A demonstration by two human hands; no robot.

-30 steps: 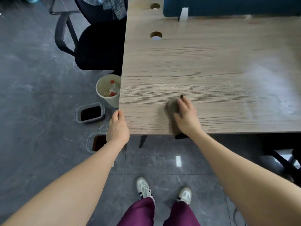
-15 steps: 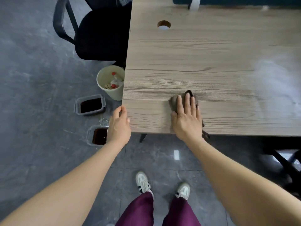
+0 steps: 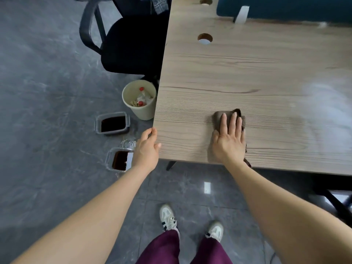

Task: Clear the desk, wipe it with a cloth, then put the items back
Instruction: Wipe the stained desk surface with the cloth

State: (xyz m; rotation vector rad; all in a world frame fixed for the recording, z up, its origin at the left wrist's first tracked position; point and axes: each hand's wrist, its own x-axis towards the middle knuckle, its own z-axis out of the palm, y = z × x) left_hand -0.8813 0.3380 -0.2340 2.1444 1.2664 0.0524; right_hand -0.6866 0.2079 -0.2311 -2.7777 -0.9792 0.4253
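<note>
Only the head view here, looking down. The right hand (image 3: 229, 141) lies flat on a crumpled brown wiping cloth (image 3: 225, 115), fingers straight and close together, pressing it onto the light wood-grain desk top (image 3: 247, 73) near the front edge. Part of the cloth pokes out past the fingertips, and a bit of it hangs over the desk edge just by the wrist.

The left hand (image 3: 146, 147) is at the desk's front left corner, thumb on the top surface and fingers loosely curved at the side edge. Can't really tell if it's gripping hard or just resting there.

On the grey tiled floor (image 3: 47, 82) to the left of the desk: a cream round bin (image 3: 144, 111) with some red-capped rubbish in it, tucked against the desk side, and two clear rectangular containers of dark liquid, one (image 3: 112, 123) just beside the bin and the other (image 3: 121, 159) nearer, partly behind the left wrist. A black office chair (image 3: 131, 46) stands behind the bin. Two round cable holes (image 3: 204, 38) sit toward the desk's back left.
</note>
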